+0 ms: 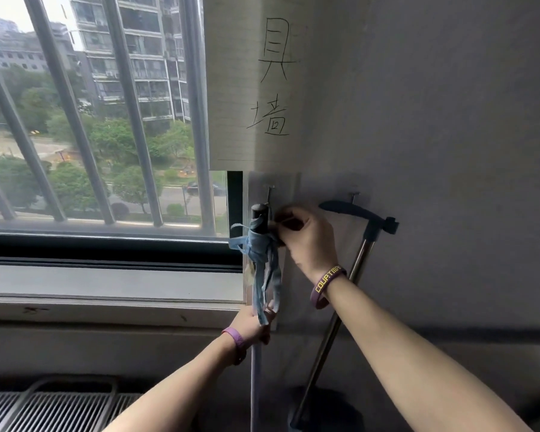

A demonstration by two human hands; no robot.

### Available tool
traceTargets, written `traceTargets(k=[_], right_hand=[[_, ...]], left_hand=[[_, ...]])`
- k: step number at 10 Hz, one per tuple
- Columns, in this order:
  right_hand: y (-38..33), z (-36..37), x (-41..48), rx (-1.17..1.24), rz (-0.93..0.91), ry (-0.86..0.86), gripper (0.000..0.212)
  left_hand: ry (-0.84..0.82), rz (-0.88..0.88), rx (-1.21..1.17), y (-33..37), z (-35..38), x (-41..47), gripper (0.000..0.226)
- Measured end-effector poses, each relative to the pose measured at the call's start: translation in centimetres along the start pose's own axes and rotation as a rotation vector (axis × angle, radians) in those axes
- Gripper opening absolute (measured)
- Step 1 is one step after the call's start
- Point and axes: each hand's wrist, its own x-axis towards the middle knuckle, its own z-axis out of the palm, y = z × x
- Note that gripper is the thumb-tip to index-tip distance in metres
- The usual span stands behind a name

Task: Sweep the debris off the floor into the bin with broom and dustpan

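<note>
A broom handle (255,369) with a black cap stands upright against the wall, just under a metal hook (269,191). Blue cloth strips (264,269) are tied round its top. My left hand (252,325) grips the pole low down, below the cloth. My right hand (306,238) pinches something at the handle's top, by the black cap; what it pinches is hidden by the fingers. To the right a dustpan's metal handle (334,319) with a black grip hangs slanted from a second hook (353,196). The dustpan's dark pan (321,410) is partly seen at the bottom.
A barred window (106,120) and its sill (113,285) fill the left. A paper sheet with handwritten characters (247,88) is stuck to the grey wall above the hooks. A white wire rack (60,406) lies at the lower left.
</note>
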Motion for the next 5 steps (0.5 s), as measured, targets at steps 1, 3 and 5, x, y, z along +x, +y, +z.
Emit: traceTargets(k=[1,3,5], right_hand=[[0.2,0.0,-0.4,-0.049,-0.011,0.026,0.006],[1.5,0.2,-3.1,-0.103,0.142,0.025,0.012],[2.1,-0.3,-7.3,-0.187,0.278,-0.1,0.017]], left_hand=[[-0.022,-0.003,-0.015,-0.3,-0.1,0.3,0.037],[0.008,0.069,0.098,0.0,-1.1,0.0,0.025],[-0.002,0.082,0.3,0.8,-2.9,-1.4,0.029]])
